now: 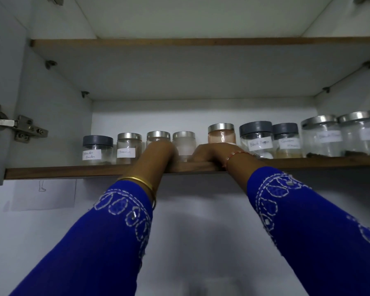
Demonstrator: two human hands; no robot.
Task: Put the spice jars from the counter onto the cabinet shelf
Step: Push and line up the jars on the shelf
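A row of spice jars stands on the lower cabinet shelf (73, 170). My left hand (159, 152) reaches over the shelf edge and wraps the lower half of a silver-lidded jar (158, 136). My right hand (214, 152) rests on the shelf, closed round the base of a silver-lidded jar of orange powder (221, 134). The fingers of both hands are hidden behind the jars. Between my hands stands a jar with pale contents (184, 143). At the left stand a grey-lidded jar labelled coriander powder (97, 149) and a silver-lidded labelled jar (128, 147).
Right of my hands stand a grey-lidded black pepper jar (256, 138), another grey-lidded jar (286, 141) and two larger clear jars (320, 136) (360, 133). An upper shelf (179, 42) hangs above. A door hinge (21, 128) sits at the left. Below the shelf is a white wall.
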